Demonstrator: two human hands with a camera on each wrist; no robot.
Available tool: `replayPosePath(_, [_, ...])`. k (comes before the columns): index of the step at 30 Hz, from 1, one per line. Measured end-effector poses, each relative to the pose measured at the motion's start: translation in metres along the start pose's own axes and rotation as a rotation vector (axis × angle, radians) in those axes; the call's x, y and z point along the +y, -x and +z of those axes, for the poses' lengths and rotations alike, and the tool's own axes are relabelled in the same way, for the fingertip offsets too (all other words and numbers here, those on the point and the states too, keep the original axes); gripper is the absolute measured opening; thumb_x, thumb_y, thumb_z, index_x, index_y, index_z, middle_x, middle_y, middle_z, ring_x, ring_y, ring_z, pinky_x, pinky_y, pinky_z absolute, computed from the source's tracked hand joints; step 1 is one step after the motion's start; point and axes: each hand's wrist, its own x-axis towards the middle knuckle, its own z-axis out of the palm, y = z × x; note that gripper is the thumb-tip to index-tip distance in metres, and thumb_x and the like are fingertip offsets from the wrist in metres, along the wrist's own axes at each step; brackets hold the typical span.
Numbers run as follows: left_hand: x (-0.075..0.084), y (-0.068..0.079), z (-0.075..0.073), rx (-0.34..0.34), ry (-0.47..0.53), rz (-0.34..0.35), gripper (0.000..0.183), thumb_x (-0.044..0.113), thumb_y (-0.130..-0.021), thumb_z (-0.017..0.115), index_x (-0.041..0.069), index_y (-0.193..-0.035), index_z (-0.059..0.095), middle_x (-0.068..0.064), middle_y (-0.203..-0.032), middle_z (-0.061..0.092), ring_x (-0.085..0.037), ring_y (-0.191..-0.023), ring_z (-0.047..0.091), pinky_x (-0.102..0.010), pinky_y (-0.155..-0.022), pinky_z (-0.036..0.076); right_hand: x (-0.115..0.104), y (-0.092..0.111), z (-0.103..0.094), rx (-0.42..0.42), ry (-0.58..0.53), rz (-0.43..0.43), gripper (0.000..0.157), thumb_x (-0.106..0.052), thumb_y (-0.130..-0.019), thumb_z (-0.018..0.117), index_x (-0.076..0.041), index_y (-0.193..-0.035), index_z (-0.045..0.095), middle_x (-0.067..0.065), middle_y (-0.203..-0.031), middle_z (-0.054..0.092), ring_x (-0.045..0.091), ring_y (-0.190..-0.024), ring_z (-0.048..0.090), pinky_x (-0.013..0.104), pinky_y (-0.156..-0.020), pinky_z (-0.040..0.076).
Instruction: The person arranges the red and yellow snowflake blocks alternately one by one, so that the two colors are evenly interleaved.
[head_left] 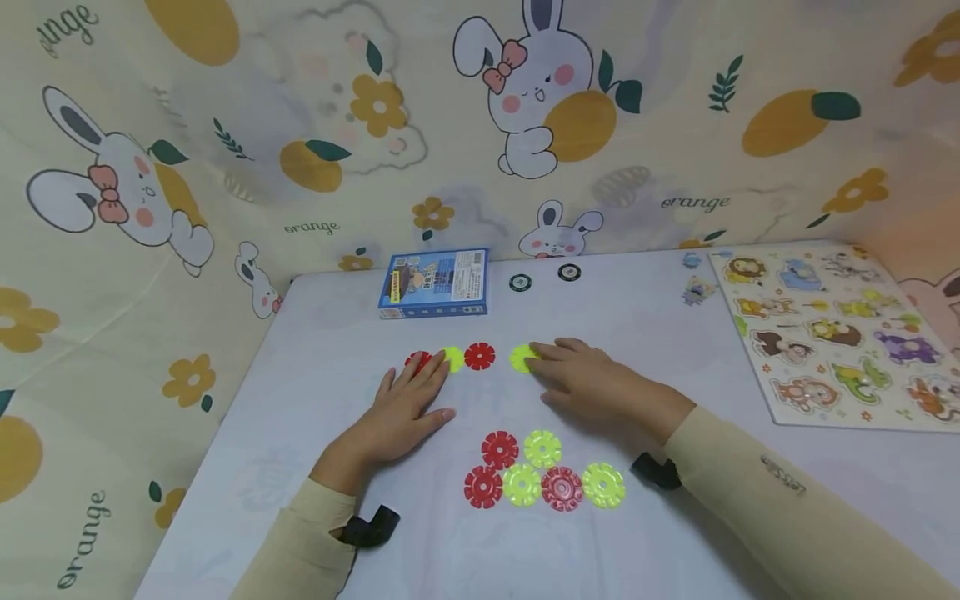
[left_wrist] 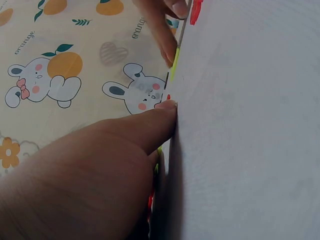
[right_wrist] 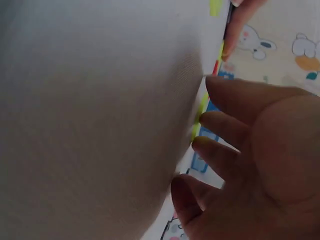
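My left hand lies flat with fingers extended, fingertips over a red notched plastic disc and at the edge of a yellow-green disc. Just right of them is another red disc. The fingertips of my right hand rest on a further yellow-green disc, covering its right side. In the right wrist view, the right hand's fingers are spread and loosely bent. Nearer the body, several discs form two rows, among them a red one and a yellow-green one.
At the back stands a blue box, with two small dark round pieces to its right. An animal puzzle board occupies the right side, small loose pieces beside it. A printed cloth hangs behind the white table.
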Motion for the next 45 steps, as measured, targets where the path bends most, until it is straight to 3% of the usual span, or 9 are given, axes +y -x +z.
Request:
replayPosePath(7, [-0.003, -0.001, 0.002, -0.008, -0.005, -0.008, 0.08, 0.064, -0.089, 0.047, 0.027, -0.154, 0.019, 0.01, -0.159, 0.007, -0.023, -0.144, -0.003, -0.059, -0.109, -0.003, -0.008, -0.005, 0.001, -0.024, 0.073, 0.012, 0.075, -0.056, -0.086, 0.062, -0.026, -0.149, 0.036, 0.0, -0.157, 0.023, 0.033, -0.141, 0.016, 0.062, -0.104, 0.023])
replayPosePath(21, [-0.001, -0.001, 0.001, 0.001, -0.007, -0.003, 0.08, 0.064, -0.089, 0.047, 0.027, -0.154, 0.019, 0.01, -0.159, 0.008, -0.024, -0.144, -0.003, -0.059, -0.109, -0.003, -0.016, -0.016, 0.003, -0.06, 0.07, 0.055, 0.086, -0.072, -0.08, 0.056, -0.03, -0.151, 0.03, -0.002, -0.158, 0.016, 0.033, -0.142, 0.012, 0.06, -0.105, 0.021])
replayPosePath(33, [0.001, -0.001, -0.001, -0.007, -0.006, -0.007, 0.08, 0.063, -0.089, 0.048, 0.027, -0.154, 0.019, 0.009, -0.159, 0.009, -0.024, -0.144, -0.003, -0.059, -0.108, -0.003, -0.019, -0.011, 0.0, -0.029, 0.012, 0.03, 0.08, -0.067, -0.083, 0.056, -0.032, -0.15, 0.032, -0.003, -0.158, 0.017, 0.032, -0.141, 0.015, 0.061, -0.104, 0.023])
replayPosePath(41, [-0.001, -0.001, 0.001, 0.0, -0.013, -0.007, 0.081, 0.065, -0.089, 0.047, 0.027, -0.154, 0.018, 0.009, -0.159, 0.008, -0.023, -0.144, -0.004, -0.06, -0.108, -0.003, -0.017, -0.008, 0.003, -0.052, 0.019, 0.019, 0.078, -0.066, -0.084, 0.056, -0.03, -0.15, 0.034, -0.004, -0.158, 0.018, 0.031, -0.142, 0.014, 0.061, -0.105, 0.021])
replayPosePath(45, [-0.001, 0.0, 0.002, -0.003, -0.01, -0.017, 0.08, 0.065, -0.089, 0.047, 0.028, -0.154, 0.018, 0.01, -0.158, 0.008, -0.022, -0.144, -0.005, -0.059, -0.109, -0.003, -0.019, -0.006, 0.001, -0.018, -0.004, 0.015, 0.079, -0.066, -0.083, 0.056, -0.031, -0.15, 0.034, -0.002, -0.157, 0.02, 0.031, -0.141, 0.016, 0.06, -0.104, 0.024])
